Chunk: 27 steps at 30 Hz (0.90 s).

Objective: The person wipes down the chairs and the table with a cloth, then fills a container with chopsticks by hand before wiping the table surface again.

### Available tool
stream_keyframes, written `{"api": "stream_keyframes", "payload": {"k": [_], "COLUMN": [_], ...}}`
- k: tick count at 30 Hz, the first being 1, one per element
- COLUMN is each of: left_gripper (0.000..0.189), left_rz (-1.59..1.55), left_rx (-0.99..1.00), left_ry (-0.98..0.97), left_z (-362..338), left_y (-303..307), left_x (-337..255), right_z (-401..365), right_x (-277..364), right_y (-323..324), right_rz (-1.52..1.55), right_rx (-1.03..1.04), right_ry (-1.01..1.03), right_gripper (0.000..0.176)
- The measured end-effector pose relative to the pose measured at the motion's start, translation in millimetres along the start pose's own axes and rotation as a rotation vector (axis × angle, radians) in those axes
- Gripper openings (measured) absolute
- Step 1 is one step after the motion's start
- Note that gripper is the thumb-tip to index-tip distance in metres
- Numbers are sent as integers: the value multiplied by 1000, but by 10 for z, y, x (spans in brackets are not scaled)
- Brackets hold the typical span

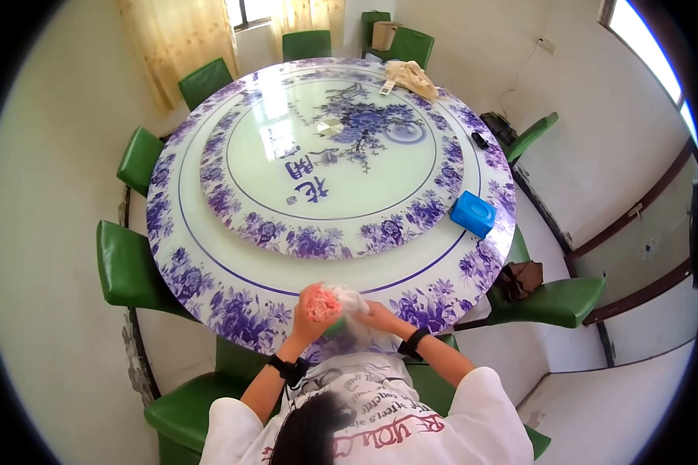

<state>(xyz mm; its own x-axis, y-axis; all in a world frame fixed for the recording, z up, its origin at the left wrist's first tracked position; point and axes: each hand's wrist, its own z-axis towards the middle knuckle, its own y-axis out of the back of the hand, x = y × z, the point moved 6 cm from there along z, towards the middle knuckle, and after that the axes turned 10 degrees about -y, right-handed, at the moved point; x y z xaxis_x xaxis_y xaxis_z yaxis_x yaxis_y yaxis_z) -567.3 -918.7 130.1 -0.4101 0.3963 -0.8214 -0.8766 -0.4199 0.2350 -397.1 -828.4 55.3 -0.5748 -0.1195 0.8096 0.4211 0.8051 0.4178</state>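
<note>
At the near edge of a round flower-patterned table (pixel 279 277), my left hand (pixel 310 314) is wrapped round a pink and white bundle (pixel 323 304), whose small details are too blurred to tell. Just to its right, my right hand (pixel 374 316) grips a whitish, see-through plastic bag (pixel 349 301) that touches the bundle. A bit of green shows below the bundle, partly hidden. Both wrists wear black bands.
A blue box (pixel 473 215) stands on the table's right side. A beige bag (pixel 411 78) lies at the far edge, and a small black object (pixel 480 140) at the right. Green chairs (pixel 136 267) surround the table; one holds a brown bag (pixel 521 279).
</note>
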Motion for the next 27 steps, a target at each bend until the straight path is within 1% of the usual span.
{"api": "stream_keyframes", "payload": {"k": [1,3,4,7,9,10,12,13,15,17,18,21,22,24,25,26,27], "left_gripper": [73,71,70,70,72,72,71,69,66,66,66,67,66,62,60,57,55], "left_rz": [13,36,36,60,122,157,230,254,296,44,-83,15,156,433,513,593,675], "left_rx": [19,60,32,-64,-146,-128,-92,-23,120,256,323,291,344,450,447,443,435], "left_ry": [11,33,15,-52,-100,-133,-196,-231,-312,-2,160,51,-75,-337,-351,-365,-378], "left_z": [-11,-36,-46,-69,-106,-106,-90,-94,-46,185,239,341,394,479,440,375,333], "left_y": [17,14,22,-23,-47,-53,-21,-17,1,109,140,249,241,148,109,63,29], "left_x": [8,20,3,1,59,35,-12,4,72,-112,-234,-529,-714,-1033,-997,-924,-880], "right_z": [-40,-143,-172,-112,22,75,191,218,297,294,167,-91,-144,-157,-151,-44,-72], "right_x": [71,284,333,310,105,18,-77,-118,-242,-140,77,485,547,642,667,517,538], "right_y": [-8,57,83,47,-42,-64,-85,-112,-149,-75,9,159,178,211,230,226,269], "right_rz": [40,187,263,259,326,357,97,-28,-27,22,74,264,336,328,323,297,82], "right_rx": [3,-73,-114,-250,-248,-244,-145,-98,-75,-83,-96,-88,-80,-108,-125,-165,-259], "right_ry": [-20,1,7,181,93,49,-58,-111,-109,-85,-68,13,42,43,45,-5,-38], "right_gripper": [35,38,39,39,39,40,39,39,41,42,42,40,40,40,39,45,49]}}
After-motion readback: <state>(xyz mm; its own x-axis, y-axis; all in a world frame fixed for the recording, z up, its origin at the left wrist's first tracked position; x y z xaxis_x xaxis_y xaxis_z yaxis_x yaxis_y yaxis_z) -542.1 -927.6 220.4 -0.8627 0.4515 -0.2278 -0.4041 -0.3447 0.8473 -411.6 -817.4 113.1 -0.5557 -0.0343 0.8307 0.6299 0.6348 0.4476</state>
